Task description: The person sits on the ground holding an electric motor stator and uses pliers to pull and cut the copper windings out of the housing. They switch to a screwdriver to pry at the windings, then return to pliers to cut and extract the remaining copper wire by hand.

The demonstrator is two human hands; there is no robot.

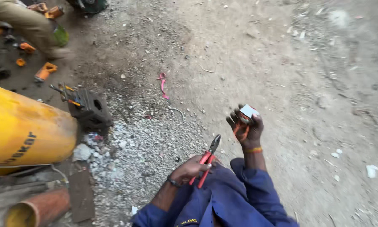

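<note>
Left hand [192, 169] grips red-handled pliers [208, 157], long axis diagonal, nose up-right, away from the yellow cylinder [25, 128]. Right hand [244, 126] closed around a small pale block [248, 111], farther from it.

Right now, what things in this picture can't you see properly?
- Small grey-and-orange thing in the right hand, head view: fingers wrap it and it is blurred, so its kind is unclear.
- Pliers in the left hand: the red handles are partly hidden by the fingers.
- Yellow cylinder: cut off by the left edge.
- Person at top left: only a leg shows.
</note>
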